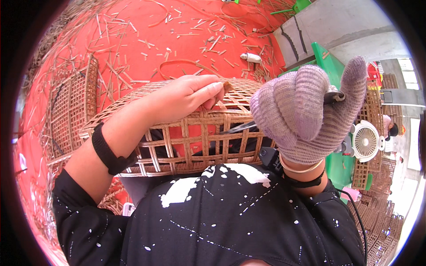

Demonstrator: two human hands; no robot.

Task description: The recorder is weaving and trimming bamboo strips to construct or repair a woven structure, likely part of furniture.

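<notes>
Basket point(208, 119) — just under left grip point(197, 94)

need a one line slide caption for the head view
Bare left hand on a tan openwork woven basket; purplish-gray knit-gloved right hand gripping a thin metal tool.

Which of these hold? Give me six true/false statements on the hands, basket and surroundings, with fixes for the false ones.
1. The right hand wears a knitted glove. True.
2. The left hand is gloved too. False: it is bare.
3. The left hand rests on the woven basket. True.
4. The white fan stands at the picture's left. False: it is at the right.
5. The right hand is closed around a dark-ended tool. True.
6. The floor covering is blue. False: it is red, with cut strips scattered on it.
</notes>
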